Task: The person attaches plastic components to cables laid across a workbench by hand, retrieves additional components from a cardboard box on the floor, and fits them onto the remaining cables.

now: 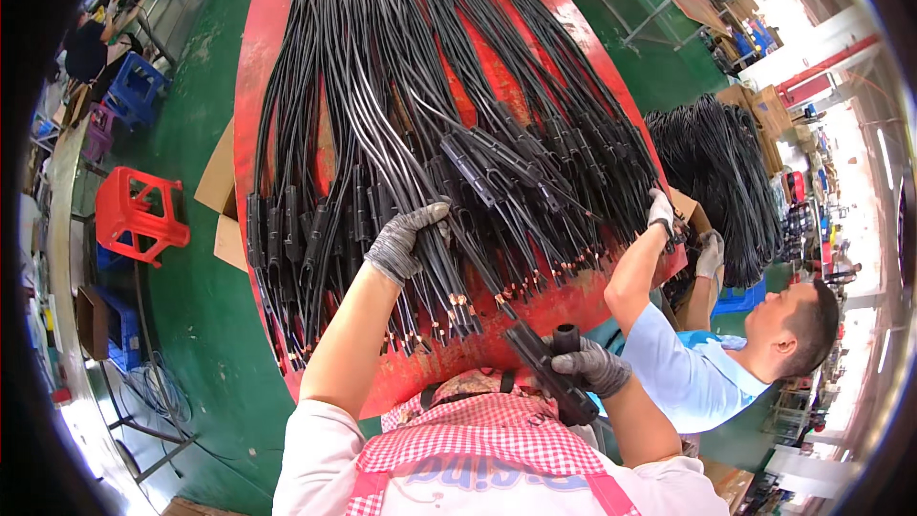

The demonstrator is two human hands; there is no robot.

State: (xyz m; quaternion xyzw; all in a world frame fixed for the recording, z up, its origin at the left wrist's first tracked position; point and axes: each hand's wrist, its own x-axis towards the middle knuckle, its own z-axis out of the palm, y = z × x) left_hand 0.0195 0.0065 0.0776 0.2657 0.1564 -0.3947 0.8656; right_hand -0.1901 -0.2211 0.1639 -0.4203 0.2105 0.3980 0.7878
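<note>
In a grey glove, my left hand [411, 244] is closed round several black cables [441, 263] near their stripped copper ends. My right hand [592, 368], gloved too, grips a long black tool-like device [544, 373] with a round stub sticking up from it. Its exact kind I cannot make out. The device's far end is close to the copper tip of one cable [482, 268]. Many more black cables [353, 29] with black plastic housings [468, 170] lie along the red table [263, 29], their bare ends toward me.
Beside me on the right, a person in a light blue shirt [688, 373] has a gloved hand [661, 207] on the cable ends. Past the table's right edge is a big pile of black cable [716, 182]. A red stool [141, 215] and a cardboard box [222, 191] are on the left.
</note>
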